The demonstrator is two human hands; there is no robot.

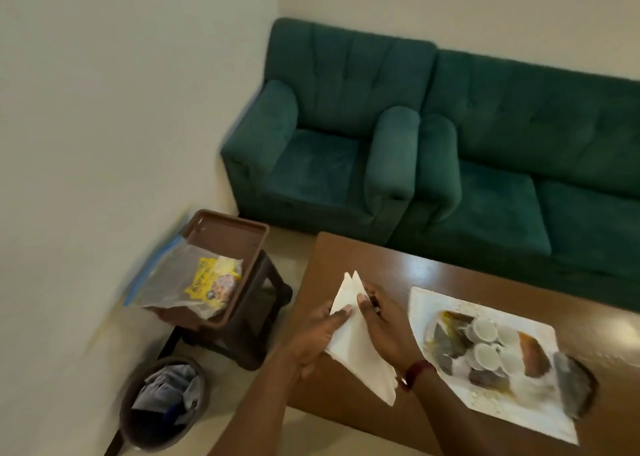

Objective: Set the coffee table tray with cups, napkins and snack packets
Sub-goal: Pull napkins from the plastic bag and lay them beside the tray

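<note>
Currently we are gripping the napkin [360, 341] in both hands [349, 331], long axis running toward us, tray [436, 303] lying just right, nearer our right hand [384, 331].

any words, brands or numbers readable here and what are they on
None can be read.
Yellow snack packet inside the clear plastic bag on the brown bin: dark print, too blurred to read.
Wrappers in the waste basket: no legible text.
Patterned tray, napkin: no lettering visible.

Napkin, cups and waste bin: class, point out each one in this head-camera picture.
napkin [360, 348], head view, on the middle of the white folded sheet.
cups [485, 353], head view, on one white cup's inside.
waste bin [129, 410], head view, on its dark rim.
</note>
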